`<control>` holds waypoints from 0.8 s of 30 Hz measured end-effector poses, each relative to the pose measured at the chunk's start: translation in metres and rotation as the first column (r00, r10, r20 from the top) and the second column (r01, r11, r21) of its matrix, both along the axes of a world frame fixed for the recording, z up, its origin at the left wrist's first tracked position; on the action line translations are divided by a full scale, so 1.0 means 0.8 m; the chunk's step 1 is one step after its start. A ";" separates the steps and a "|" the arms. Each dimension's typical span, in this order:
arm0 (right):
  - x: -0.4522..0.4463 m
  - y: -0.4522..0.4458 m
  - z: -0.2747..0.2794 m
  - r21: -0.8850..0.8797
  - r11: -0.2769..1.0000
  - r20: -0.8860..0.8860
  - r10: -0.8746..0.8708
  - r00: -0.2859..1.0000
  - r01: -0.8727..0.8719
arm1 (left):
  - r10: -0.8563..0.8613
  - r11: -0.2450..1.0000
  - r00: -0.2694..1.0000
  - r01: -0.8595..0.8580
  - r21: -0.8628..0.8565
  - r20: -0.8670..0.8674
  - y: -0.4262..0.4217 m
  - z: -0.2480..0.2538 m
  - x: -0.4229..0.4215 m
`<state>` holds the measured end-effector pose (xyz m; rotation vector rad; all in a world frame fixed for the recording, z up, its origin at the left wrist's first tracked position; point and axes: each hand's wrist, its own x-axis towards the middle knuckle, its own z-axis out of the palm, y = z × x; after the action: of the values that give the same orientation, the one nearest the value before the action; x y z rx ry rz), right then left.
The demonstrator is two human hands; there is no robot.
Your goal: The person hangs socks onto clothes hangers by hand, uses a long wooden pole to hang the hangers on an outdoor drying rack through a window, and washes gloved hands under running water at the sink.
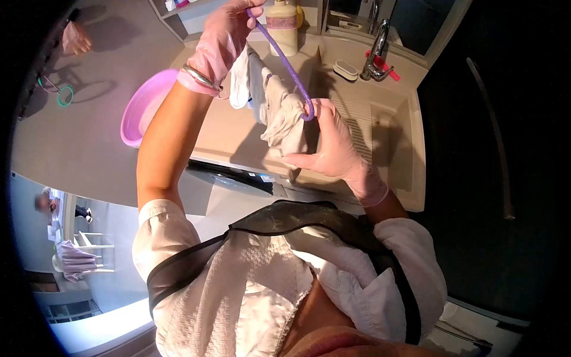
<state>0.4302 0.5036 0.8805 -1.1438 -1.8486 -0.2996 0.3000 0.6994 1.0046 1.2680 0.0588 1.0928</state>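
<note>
My left hand (pixel 229 30), in a thin pink glove, is closed around the upper end of a purple clothes hanger (pixel 285 62). The hanger slants down to the right. My right hand (pixel 333 140), gloved the same way, pinches its lower bent end, with the thumb beside the cloth. Several small white and grey cloth pieces (pixel 282 113), which look like socks, hang together along the hanger between my hands. Their upper parts are partly hidden behind my left wrist and the hanger.
Below my hands lies a beige sink (pixel 410 154) with a ribbed washboard slope (pixel 357 128). A chrome faucet (pixel 377 50), a soap dish (pixel 345 71) and a detergent bottle (pixel 282 30) stand along its back. A pink basin (pixel 134 113) is at left. A white chair (pixel 95 245) stands farther off.
</note>
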 end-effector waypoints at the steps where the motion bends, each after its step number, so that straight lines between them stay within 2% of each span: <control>1: -0.001 0.004 -0.006 -0.001 0.998 -0.020 -0.060 0.998 0.060 | 0.032 0.999 0.999 -0.032 0.012 0.008 0.002 0.000 -0.002; 3: 0.010 0.027 -0.013 0.028 0.983 0.009 -0.181 0.983 0.181 | 0.017 1.000 1.000 -0.018 0.014 0.020 -0.003 0.003 -0.001; 5: 0.022 0.036 -0.008 0.054 0.969 0.120 -0.245 0.962 0.240 | 0.112 0.993 0.993 -0.113 0.033 0.048 -0.001 0.003 0.002; 6: 0.024 0.036 -0.003 0.055 0.970 0.118 -0.244 0.963 0.239 | 0.113 0.993 0.992 -0.115 0.034 0.047 0.007 -0.001 -0.002; 8: 0.028 0.030 0.012 0.075 0.997 0.062 -0.024 0.998 0.020 | -0.021 0.999 1.000 0.021 0.048 -0.008 0.026 -0.010 -0.013; 9: 0.034 0.025 0.019 0.072 0.997 0.064 -0.024 0.998 0.020 | -0.021 0.999 1.000 0.021 0.046 -0.005 0.032 -0.011 -0.011; 11: 0.046 0.017 0.032 -0.134 0.991 0.203 0.018 0.979 0.010 | 0.090 0.993 0.996 -0.088 0.074 -0.016 0.038 -0.012 -0.008; 12: 0.045 0.017 0.038 -0.063 0.997 0.277 0.056 0.959 -0.040 | 0.089 0.994 0.996 -0.088 0.071 -0.014 0.037 -0.013 -0.003; 13: 0.043 0.018 0.042 -0.066 0.997 0.279 0.056 0.959 -0.039 | 0.122 0.992 0.993 -0.122 0.036 -0.003 0.035 -0.014 0.005; 15: 0.033 0.023 0.045 0.082 0.997 0.503 -0.050 0.863 0.009 | 0.154 0.988 0.988 -0.154 -0.003 0.009 0.037 -0.017 0.011; 17: 0.012 0.024 0.036 0.137 0.991 0.456 -0.075 0.887 0.014 | 0.066 0.997 0.995 -0.064 0.031 -0.076 0.042 -0.020 0.014; 18: 0.001 0.027 0.031 0.200 0.979 0.399 -0.106 0.911 0.026 | 0.099 0.994 0.992 -0.095 0.055 -0.078 0.015 -0.013 0.013; 19: 0.000 0.044 0.007 0.309 0.949 0.445 -0.089 0.891 -0.059 | 0.095 0.994 0.992 -0.090 0.060 -0.080 0.008 -0.012 0.010; 21: -0.014 0.033 0.010 0.164 0.952 0.608 0.107 0.787 -0.257 | 0.043 0.992 0.991 -0.027 0.125 -0.127 0.004 -0.007 0.010; 22: -0.008 0.039 -0.001 0.011 0.960 0.423 0.248 0.872 -0.279 | 0.015 0.983 0.982 0.019 0.182 -0.186 0.017 -0.005 0.007; 23: -0.001 0.038 0.002 0.019 0.963 0.415 0.238 0.878 -0.270 | -0.001 0.976 0.973 0.052 0.211 -0.232 0.020 -0.002 0.002; 24: 0.013 0.035 0.008 -0.073 0.975 0.226 0.223 0.948 -0.212 | 0.066 0.958 0.947 0.029 0.287 -0.314 0.011 0.003 -0.008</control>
<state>0.4404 0.5317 0.8866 -0.9566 -2.1799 -0.2728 0.2937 0.7081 1.0071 1.7063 0.1626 0.9224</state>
